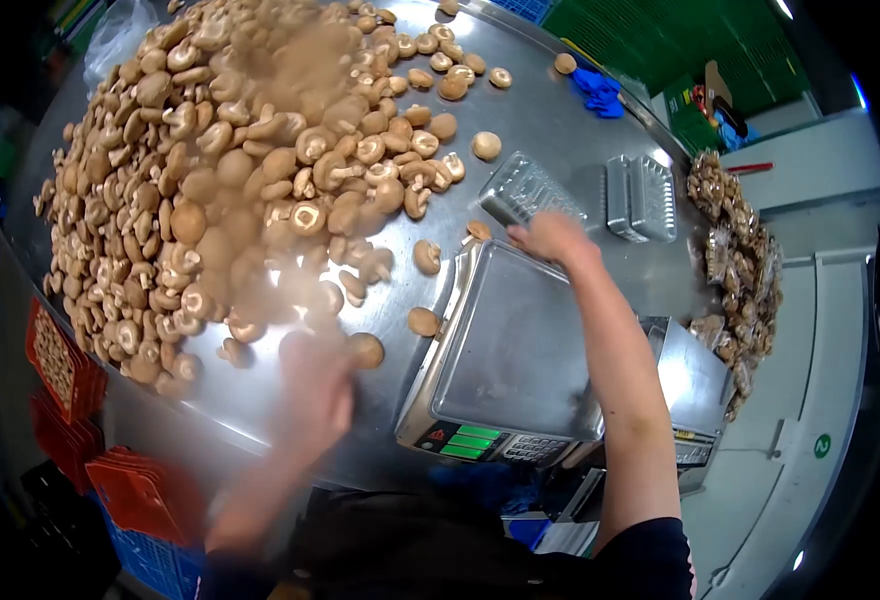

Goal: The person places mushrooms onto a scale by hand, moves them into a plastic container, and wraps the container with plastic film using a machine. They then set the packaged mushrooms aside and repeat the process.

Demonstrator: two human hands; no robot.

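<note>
Mushrooms (190, 200) lie in a large heap over the left part of the metal worktop (550, 130), with a few scattered near its edge. The left hand (315, 385) is a blur below the heap, close to a loose mushroom (366, 351); whether its fingers are clenched or released, I cannot tell. The right hand (557, 238) reaches past the scale (515, 335), its fingers at the near edge of a clear tray (522, 188); how firmly they grasp it is unclear. More clear trays (642, 198) stand just right of that one.
</note>
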